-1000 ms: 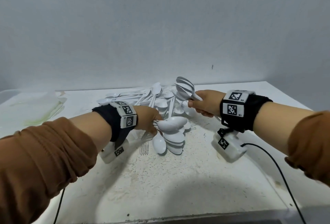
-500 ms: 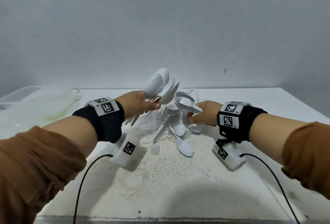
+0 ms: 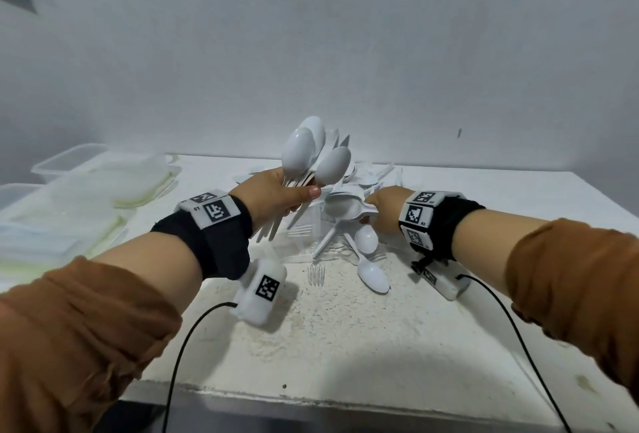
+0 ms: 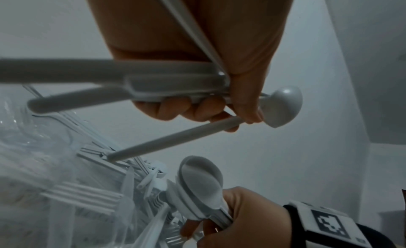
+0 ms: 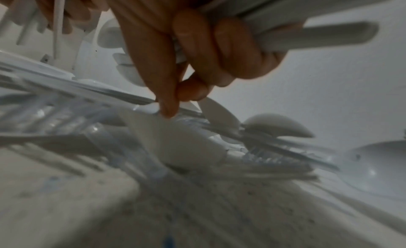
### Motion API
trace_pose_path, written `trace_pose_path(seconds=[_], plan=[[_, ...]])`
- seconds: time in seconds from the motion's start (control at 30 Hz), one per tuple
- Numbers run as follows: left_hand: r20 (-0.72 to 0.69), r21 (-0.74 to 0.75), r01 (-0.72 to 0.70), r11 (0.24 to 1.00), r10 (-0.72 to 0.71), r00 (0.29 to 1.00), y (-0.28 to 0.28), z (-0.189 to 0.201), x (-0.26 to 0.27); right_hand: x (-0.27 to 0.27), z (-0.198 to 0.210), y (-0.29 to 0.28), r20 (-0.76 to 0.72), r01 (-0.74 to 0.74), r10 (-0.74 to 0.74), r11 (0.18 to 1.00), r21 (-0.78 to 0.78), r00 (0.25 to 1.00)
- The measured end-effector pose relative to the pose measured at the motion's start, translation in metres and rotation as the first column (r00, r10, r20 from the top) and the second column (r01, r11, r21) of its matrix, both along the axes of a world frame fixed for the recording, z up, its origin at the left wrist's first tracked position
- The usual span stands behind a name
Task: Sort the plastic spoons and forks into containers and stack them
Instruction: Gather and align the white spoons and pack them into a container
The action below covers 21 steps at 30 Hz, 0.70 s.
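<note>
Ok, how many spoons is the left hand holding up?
3 show above the left hand: the rear spoon topmost, the front spoon just below it, the right spoon lowest, by the thumb. Others may be hidden behind.

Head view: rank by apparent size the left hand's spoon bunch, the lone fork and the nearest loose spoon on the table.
1. Spoon bunch in the left hand, though raised nearer the camera.
2. Loose spoon.
3. Lone fork; only its tines show clearly.

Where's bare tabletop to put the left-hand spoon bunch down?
Bare table: the near strip from the lone fork and loose spoon to the front edge, and the right side beyond the right hand. Crowded: the cutlery pile between the hands, and the containers at left.
</note>
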<state>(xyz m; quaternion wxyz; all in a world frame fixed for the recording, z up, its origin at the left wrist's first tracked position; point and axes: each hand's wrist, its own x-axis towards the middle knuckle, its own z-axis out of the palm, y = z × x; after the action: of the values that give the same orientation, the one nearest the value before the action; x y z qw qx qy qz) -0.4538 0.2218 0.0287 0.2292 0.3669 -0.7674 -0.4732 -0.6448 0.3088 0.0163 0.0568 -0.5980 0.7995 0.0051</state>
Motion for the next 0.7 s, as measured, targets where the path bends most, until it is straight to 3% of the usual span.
trace_pose_path(seconds=[0.27,0.37,0.47,0.6,0.7], plan=[[-0.133,0.015,-0.049,0.999,0.05,0.99,-0.003,-0.004,0.0,0.003,0.005,0.005,0.046,0.002,0.0,1.0,-0.031,0.999],[-0.181,0.02,-0.068,0.997,0.07,0.981,-0.003,-0.001,0.0,0.001,0.006,0.002,0.158,0.036,-0.029,0.999,-0.039,0.987],[-0.255,0.056,-0.098,0.994,0.109,0.961,-0.003,0.002,0.0,0.0,0.01,0.001,0.375,0.079,-0.036,0.992,-0.102,0.926],[-0.339,0.127,-0.122,0.984,0.159,0.927,0.0,0.008,0.0,-0.004,0.022,0.0,0.484,0.137,-0.021,0.969,-0.205,0.875],[-0.406,0.194,-0.118,0.974,0.189,0.894,0.003,0.011,0.001,-0.003,0.031,0.002,0.673,0.274,-0.002,0.914,-0.299,0.74]])
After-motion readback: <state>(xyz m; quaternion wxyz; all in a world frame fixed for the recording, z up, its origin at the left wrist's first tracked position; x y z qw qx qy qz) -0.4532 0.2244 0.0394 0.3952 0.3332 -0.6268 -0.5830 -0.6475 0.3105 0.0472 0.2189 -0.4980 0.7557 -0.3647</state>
